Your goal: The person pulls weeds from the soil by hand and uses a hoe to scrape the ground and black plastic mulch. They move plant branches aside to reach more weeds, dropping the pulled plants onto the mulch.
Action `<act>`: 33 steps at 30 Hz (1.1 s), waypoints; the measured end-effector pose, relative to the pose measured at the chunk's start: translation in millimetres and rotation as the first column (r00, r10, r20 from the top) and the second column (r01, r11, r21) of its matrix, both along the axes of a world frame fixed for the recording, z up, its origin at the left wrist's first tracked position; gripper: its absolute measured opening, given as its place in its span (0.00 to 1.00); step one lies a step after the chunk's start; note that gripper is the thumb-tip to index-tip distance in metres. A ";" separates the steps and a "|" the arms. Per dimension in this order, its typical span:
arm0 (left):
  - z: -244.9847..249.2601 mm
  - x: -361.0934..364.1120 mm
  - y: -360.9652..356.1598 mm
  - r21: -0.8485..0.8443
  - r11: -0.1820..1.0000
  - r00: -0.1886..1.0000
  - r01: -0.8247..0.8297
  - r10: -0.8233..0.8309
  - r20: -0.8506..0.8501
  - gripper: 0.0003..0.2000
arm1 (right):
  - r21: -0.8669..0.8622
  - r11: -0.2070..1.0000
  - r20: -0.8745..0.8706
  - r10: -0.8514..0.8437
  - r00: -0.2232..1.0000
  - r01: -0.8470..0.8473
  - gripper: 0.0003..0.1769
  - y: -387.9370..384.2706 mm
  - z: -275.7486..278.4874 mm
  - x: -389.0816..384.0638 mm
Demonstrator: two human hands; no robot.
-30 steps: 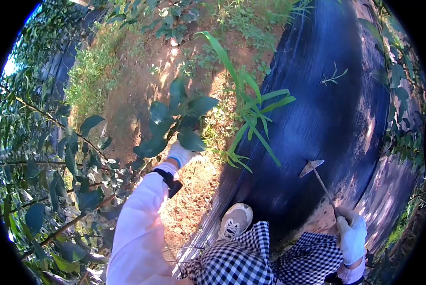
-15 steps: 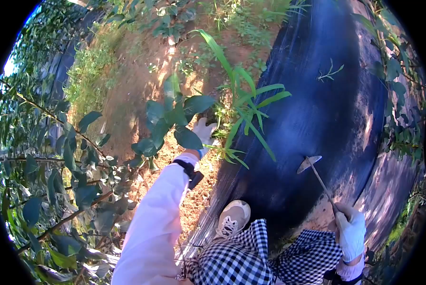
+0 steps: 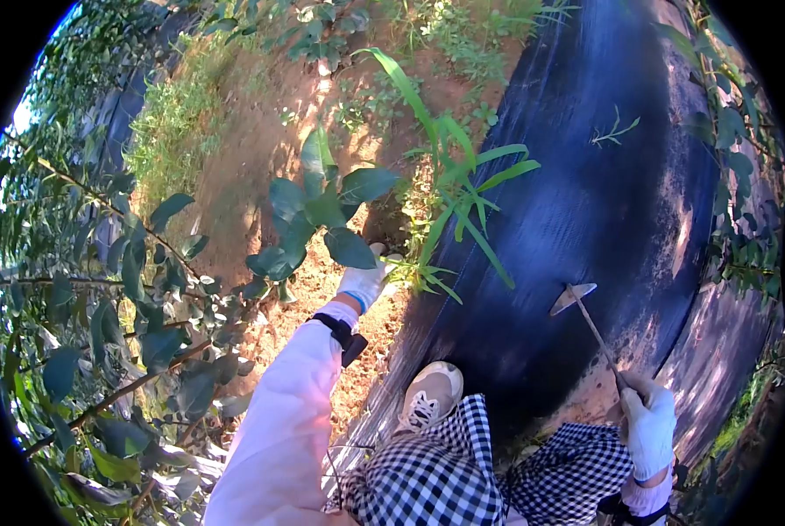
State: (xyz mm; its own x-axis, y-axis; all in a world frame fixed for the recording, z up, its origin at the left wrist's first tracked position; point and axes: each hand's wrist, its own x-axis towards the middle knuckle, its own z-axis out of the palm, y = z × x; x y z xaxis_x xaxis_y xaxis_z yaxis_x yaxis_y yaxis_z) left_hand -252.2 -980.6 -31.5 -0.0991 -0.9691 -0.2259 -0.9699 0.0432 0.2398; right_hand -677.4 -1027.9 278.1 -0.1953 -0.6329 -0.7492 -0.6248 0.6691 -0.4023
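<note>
My left hand (image 3: 364,280), in a white glove, is low over the soil at the foot of a tall grassy weed (image 3: 452,188). Its fingers reach toward the weed's small lower leaves and look apart. A broad-leaved branch (image 3: 327,210) hangs over the fingertips and hides part of them. Over on the right, my right hand (image 3: 648,425), also gloved, is closed round the handle of a small hand hoe (image 3: 574,298). The hoe's flat metal blade points away from me, over the black ground sheet (image 3: 576,202).
Leafy branches (image 3: 160,351) crowd the left side, and more foliage (image 3: 732,131) hangs at the right edge. A cut sprig (image 3: 616,129) lies on the sheet. My shoe (image 3: 432,394) stands at the sheet's edge. Low weeds (image 3: 178,131) grow on the bare soil beyond.
My left hand has moved back toward me and slightly left, low beside the weed's base. My right hand and the hoe have barely moved.
</note>
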 end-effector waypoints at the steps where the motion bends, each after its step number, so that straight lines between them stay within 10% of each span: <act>1: -16.0 5.8 3.0 0.032 0.999 0.997 -0.044 0.046 -0.067 0.11 | 0.009 1.000 -0.005 -0.004 1.000 0.004 0.18 -2.0 2.7 2.8; 3: -58.9 19.2 10.6 0.075 0.979 0.934 -0.192 0.205 -0.291 0.07 | -0.024 1.000 0.018 0.008 1.000 -0.007 0.18 -0.3 -0.9 -0.2; 6: -48.1 12.8 -5.0 0.262 0.748 0.371 -0.610 0.561 -0.740 0.07 | -0.069 0.997 0.028 0.016 0.999 -0.014 0.18 6.9 -7.4 -9.9; 10: -0.2 -6.5 0.8 -0.026 0.993 0.952 -0.111 0.099 -0.289 0.11 | -0.024 1.000 0.011 -0.009 1.000 0.009 0.17 2.7 -2.3 -2.1; 13: -43.8 -32.9 -2.2 0.152 0.972 0.811 -0.180 0.234 -0.536 0.10 | -0.019 1.000 0.005 -0.025 1.000 0.025 0.17 4.9 -1.4 -1.7; 15: -18.2 -51.1 -16.9 -0.038 0.994 0.966 -0.099 0.087 -0.244 0.04 | -0.025 1.000 0.005 -0.010 1.000 0.010 0.17 4.5 -2.6 -2.7; 18: 14.2 -39.2 -22.6 0.488 0.720 0.321 -0.493 0.673 -0.666 0.12 | -0.102 0.994 0.015 0.048 0.999 -0.046 0.16 14.5 -16.1 -18.1; 20: -23.7 -1.7 -4.0 0.164 0.853 0.491 -0.495 0.430 -0.758 0.16 | -0.035 0.999 0.007 -0.007 1.000 0.007 0.16 14.5 -7.3 -11.7; 22: -6.8 24.7 5.8 0.055 0.958 0.921 -0.280 0.285 -0.266 0.17 | -0.032 0.999 0.011 -0.018 1.000 0.019 0.16 6.4 -6.1 -6.8; 23: 4.1 18.7 8.7 0.055 0.975 0.954 -0.215 0.221 -0.200 0.17 | -0.036 0.999 0.007 -0.021 1.000 0.021 0.16 6.9 -6.5 -7.3; 28: 16.2 -32.3 24.7 0.175 0.973 0.989 -0.149 0.147 0.025 0.18 | -0.101 0.992 -0.004 0.068 0.998 -0.069 0.18 13.3 -17.8 -17.2; 33: 7.7 -48.7 35.4 0.149 0.841 0.741 -0.520 0.531 -0.411 0.15 | -0.041 0.999 -0.001 0.032 0.999 -0.032 0.18 7.8 -8.7 -6.6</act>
